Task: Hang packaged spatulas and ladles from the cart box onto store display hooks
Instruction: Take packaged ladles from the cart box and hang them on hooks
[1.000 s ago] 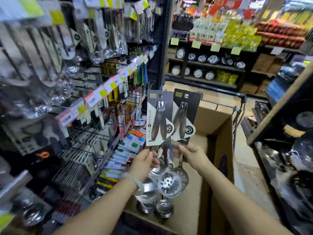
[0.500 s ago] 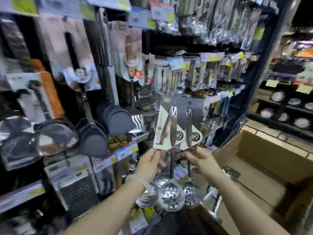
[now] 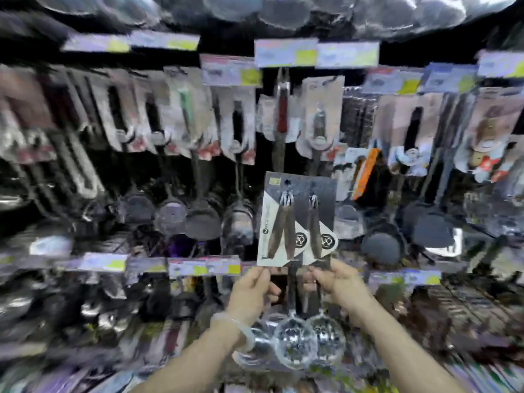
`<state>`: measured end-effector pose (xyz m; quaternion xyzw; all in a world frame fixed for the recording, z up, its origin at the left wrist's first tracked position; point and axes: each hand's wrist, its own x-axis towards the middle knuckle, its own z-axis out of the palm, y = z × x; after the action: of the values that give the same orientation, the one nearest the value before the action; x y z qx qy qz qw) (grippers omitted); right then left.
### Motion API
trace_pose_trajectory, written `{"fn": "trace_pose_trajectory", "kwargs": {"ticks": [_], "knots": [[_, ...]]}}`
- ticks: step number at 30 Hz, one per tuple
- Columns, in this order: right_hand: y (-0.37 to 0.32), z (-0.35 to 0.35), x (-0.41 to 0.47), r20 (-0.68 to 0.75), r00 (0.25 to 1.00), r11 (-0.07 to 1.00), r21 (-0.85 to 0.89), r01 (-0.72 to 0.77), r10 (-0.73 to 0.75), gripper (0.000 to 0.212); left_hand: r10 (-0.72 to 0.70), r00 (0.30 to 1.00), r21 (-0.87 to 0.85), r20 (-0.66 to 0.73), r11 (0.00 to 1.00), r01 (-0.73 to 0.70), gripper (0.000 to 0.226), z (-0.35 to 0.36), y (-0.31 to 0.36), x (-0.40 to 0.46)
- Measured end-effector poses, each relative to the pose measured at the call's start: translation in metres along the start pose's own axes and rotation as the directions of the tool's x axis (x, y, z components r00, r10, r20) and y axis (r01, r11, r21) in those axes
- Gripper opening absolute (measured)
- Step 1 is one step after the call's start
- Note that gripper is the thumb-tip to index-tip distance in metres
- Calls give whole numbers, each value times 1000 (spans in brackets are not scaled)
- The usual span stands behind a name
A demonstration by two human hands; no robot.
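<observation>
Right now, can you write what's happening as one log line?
step: lifting to hooks | left hand: pinches cards' bottom edge | right hand: grips same | skimmers: dangling below | hung: not yet

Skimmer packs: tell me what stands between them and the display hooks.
Both hands, left hand and right hand, hold the skimmer packs up before the rack. Hanging packaged utensils crowd the row behind; blur hides whether any hook is free.

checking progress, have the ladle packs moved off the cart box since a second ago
Yes. The ladle packs went from over the cart box leftward to the hanging display, held up before it.
</observation>
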<state>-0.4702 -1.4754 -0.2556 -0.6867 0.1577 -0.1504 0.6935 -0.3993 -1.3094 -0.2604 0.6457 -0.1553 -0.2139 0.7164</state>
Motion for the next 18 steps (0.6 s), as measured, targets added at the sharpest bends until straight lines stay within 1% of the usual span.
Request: {"fn": "trace_pose_trajectory", "kwargs": {"ticks": [3, 6, 8, 10, 12, 13, 15, 18], "knots": [[-12, 105, 14, 124, 992, 999, -32, 11, -7, 23, 58, 986, 25, -154, 998, -55, 27, -99, 17, -20], [-23, 227, 15, 241, 970, 995, -79, 58, -37, 26, 109, 949, 34, -297, 994, -104, 27, -207, 39, -49], [-30, 308, 12, 325, 945, 993, -89, 78, -45, 26, 149, 916, 92, -371, 988, -124, 28, -278, 57, -68], [-41, 386, 8, 405, 912, 991, -75, 107, -68, 23, 203, 875, 152, -439, 977, -150, 29, -345, 79, -89], [-54, 457, 3, 465, 878, 981, -87, 176, -116, 22, 242, 832, 172, -499, 969, -178, 28, -405, 99, -110], [-60, 490, 1, 483, 865, 974, -99, 205, -133, 22, 252, 813, 169, -524, 967, -190, 27, -432, 108, -121], [-65, 553, 0, 524, 838, 968, -92, 232, -151, 13, 259, 780, 149, -569, 966, -211, 24, -484, 121, -140], [-73, 633, -6, 610, 781, 960, -115, 256, -135, 8, 255, 732, 130, -632, 966, -224, 24, -554, 131, -164]]}}
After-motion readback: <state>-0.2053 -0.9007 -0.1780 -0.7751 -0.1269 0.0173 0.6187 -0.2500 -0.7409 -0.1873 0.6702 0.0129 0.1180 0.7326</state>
